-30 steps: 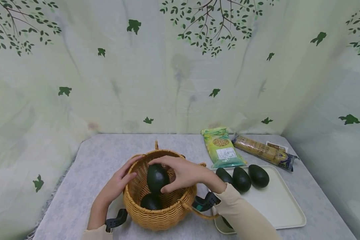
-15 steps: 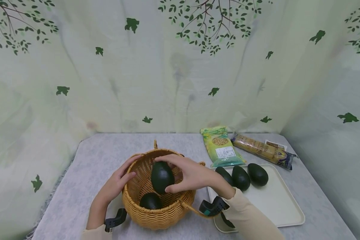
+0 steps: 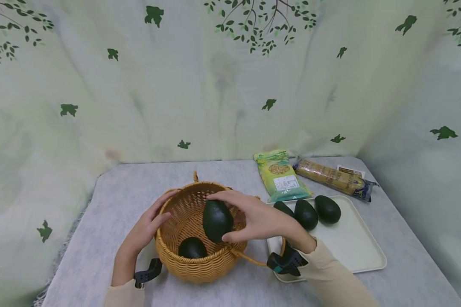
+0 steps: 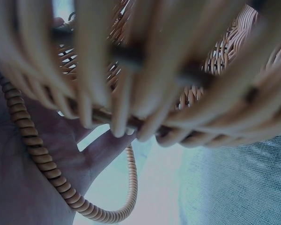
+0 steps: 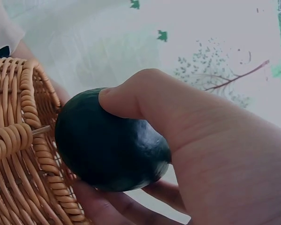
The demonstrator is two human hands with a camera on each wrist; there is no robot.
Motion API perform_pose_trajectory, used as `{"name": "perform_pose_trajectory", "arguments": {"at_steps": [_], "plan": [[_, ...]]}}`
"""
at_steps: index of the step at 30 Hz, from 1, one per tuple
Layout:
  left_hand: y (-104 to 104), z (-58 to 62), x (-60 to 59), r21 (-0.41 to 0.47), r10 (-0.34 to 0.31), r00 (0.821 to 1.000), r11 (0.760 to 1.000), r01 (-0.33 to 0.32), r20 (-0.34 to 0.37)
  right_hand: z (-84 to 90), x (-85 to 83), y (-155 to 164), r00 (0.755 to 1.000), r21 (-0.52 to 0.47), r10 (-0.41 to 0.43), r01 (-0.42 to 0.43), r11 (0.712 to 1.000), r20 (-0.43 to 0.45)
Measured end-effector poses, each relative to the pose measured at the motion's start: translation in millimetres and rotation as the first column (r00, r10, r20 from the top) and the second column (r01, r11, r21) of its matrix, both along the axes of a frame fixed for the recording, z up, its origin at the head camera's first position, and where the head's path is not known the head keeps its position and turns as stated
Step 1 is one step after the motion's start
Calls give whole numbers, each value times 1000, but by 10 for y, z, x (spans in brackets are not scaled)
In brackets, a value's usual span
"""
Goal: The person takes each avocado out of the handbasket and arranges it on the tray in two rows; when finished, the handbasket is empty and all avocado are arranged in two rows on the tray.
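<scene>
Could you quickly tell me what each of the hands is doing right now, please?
Left hand: holds the wicker basket by its rim.
Right hand: grips an avocado over the basket.

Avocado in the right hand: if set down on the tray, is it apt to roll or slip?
The avocado looks egg-shaped and smooth, so it would probably roll on the flat tray. The right hand spans it with thumb and fingers, suggesting a firm, fairly hefty fruit.
</scene>
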State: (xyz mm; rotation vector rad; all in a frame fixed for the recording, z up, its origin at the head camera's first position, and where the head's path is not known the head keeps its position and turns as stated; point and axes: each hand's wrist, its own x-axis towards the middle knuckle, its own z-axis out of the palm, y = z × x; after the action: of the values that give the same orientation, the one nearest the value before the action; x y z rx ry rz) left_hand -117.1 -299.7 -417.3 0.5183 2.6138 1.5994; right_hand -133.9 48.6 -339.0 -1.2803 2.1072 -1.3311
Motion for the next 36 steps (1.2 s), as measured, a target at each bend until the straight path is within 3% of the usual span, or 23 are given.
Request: {"name": "perform_pose_trajectory", "arguments": {"at_steps": [6,19,36], "plan": [[-14,-6,1,-14,11,1000,1000,-11,-4,53,67,113,999,-11,-29,29,1000,33],[-17,-2,3,2,11,1000,1000,-11,-4,32,177,505,991,-31,-137,137,990,-10],[-6,-4,20,6,15,1000,1000,-15,3,-118,328,1018,949,-40,-307,305,951,-64]]}}
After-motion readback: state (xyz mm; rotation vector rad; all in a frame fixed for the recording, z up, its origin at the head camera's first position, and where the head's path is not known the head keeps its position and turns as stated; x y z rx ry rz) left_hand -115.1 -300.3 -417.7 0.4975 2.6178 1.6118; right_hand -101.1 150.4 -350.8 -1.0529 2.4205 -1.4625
